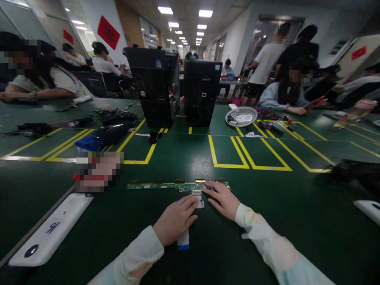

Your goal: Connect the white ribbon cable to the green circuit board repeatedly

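i can't tell if my left hand grips the cable beneath; my right hand spreads loosely at the board

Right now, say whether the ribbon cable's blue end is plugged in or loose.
Loose: the blue end lies on the table, away from the circuit board.

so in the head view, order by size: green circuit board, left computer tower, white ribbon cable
1. Left computer tower
2. Green circuit board, long but thin
3. White ribbon cable, by what shows; the left hand hides part
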The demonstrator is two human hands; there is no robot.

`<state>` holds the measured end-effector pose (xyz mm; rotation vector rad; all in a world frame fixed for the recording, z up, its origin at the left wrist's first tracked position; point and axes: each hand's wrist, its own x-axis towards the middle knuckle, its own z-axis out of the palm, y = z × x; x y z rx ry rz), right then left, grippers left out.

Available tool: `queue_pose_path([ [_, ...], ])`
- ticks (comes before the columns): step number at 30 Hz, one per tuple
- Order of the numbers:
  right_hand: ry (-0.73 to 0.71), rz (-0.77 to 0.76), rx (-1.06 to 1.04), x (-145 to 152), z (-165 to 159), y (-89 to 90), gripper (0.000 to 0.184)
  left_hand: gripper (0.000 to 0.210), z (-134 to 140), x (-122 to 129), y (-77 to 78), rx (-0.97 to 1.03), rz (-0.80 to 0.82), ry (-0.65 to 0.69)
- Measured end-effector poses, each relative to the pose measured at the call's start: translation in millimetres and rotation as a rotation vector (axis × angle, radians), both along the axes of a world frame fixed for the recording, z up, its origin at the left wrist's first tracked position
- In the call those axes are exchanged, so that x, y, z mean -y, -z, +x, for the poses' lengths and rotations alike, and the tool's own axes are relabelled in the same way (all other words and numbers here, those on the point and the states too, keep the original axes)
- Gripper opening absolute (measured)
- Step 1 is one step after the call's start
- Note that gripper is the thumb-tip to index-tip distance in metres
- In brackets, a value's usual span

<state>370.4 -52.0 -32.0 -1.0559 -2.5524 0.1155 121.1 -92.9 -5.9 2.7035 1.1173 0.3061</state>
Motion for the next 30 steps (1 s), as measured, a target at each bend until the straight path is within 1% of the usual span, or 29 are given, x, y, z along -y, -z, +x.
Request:
queue_pose_path([
  [4,0.001,-0.012,-0.008,0,0,-0.5,0.038,0.042,-5,-1,-3.0,-0.008,-0.053,-0.001],
  [7,0.001,-0.018,-0.012,0,0,-0.1,0.038,0.044,-6,-1,-2.4,-0.018,-0.05,0.024],
  [14,0.0,-0.014,-0.023,0,0,0.1,0.038,0.054,5,3,3.2,-0.096,-0.046,-0.012],
  [22,0.009,-0.015,-0.051,0,-1,2.9,0.037,0.053,8,5,7.4,-0.024,-0.006,-0.046],
  [30,-0.005,-0.039,-0.039,2,0,4.3,0.041,0.053,13,8,13.7,-0.016,0.037,-0.079],
])
